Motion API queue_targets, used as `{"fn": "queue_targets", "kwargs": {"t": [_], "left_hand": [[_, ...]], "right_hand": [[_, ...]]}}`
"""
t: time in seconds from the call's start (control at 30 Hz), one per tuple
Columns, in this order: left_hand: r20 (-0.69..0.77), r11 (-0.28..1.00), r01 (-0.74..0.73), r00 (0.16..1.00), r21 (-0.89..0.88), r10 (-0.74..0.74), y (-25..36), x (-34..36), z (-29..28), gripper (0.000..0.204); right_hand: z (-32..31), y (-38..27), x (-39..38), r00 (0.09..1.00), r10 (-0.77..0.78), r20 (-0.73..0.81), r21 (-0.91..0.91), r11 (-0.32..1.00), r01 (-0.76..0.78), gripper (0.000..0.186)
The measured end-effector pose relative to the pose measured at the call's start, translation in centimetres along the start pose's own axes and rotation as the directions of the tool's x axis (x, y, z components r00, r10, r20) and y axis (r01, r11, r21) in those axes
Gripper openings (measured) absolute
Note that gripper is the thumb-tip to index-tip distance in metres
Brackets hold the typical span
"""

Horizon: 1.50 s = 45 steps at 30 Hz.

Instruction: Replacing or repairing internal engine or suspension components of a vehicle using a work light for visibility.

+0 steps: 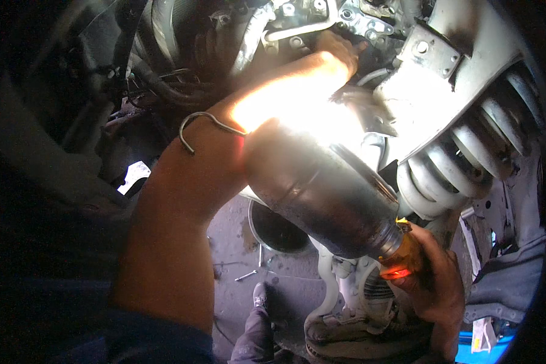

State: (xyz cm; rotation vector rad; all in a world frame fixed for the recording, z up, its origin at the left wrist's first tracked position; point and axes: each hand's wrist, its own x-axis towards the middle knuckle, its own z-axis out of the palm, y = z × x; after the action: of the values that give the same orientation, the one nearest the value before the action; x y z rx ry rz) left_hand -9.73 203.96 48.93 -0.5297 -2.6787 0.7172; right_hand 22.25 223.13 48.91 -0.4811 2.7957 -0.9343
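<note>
My right hand (434,276) is wrapped round the orange handle (403,258) of a work lamp (321,194). The lamp has a dull metal housing and tilts up to the left, glaring strongly at its upper end. A bent wire hook (191,130) sticks out from that end, across my left arm. My left hand (337,53) reaches far up among metal vehicle parts, close to a bracket with bolts (373,27). Its fingers are curled, and what they hold, if anything, is hidden. Glare from the lamp washes out the left forearm.
A large coil spring (455,164) stands at the right beside a pale metal frame part (431,85). Hoses (164,30) and pipes crowd the upper left. Below lie the floor, a small metal tool (247,275), a round dark opening (279,227) and a shoe (259,296).
</note>
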Motion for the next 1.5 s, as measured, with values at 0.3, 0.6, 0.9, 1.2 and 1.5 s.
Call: {"fn": "queue_targets", "kwargs": {"t": [0.3,0.6,0.9,1.2,1.5], "left_hand": [[-0.204,0.987,-0.037,0.979,-0.158,0.004,-0.2,-1.4,-0.4,0.031],[-0.461,0.989,0.138,0.875,-0.062,-0.151,-1.5,2.9,4.7,0.030],[-0.111,0.994,0.102,0.989,0.025,-0.099,1.5,-0.9,-0.8,0.031],[-0.204,0.997,0.030,0.978,-0.072,-0.044,0.6,-0.2,-0.5,0.047],[-0.091,0.992,0.123,0.988,-0.018,-0.124,-1.2,-0.2,-0.3,0.040]], "right_hand": [[0.3,-1.1,-0.1,0.998,0.029,-0.058,-0.059,0.998,-0.033,0.068],[0.5,-1.6,-0.1,0.996,0.074,-0.046,0.015,0.997,-0.073,0.071],[0.0,0.5,-0.4,0.997,0.064,-0.051,0.092,0.994,-0.059,0.071],[0.0,-0.2,-0.3,0.995,0.099,-0.021,0.109,0.989,-0.096,0.070],[0.1,-0.7,-0.1,0.998,0.060,-0.021,0.067,0.996,-0.058,0.069]]}}
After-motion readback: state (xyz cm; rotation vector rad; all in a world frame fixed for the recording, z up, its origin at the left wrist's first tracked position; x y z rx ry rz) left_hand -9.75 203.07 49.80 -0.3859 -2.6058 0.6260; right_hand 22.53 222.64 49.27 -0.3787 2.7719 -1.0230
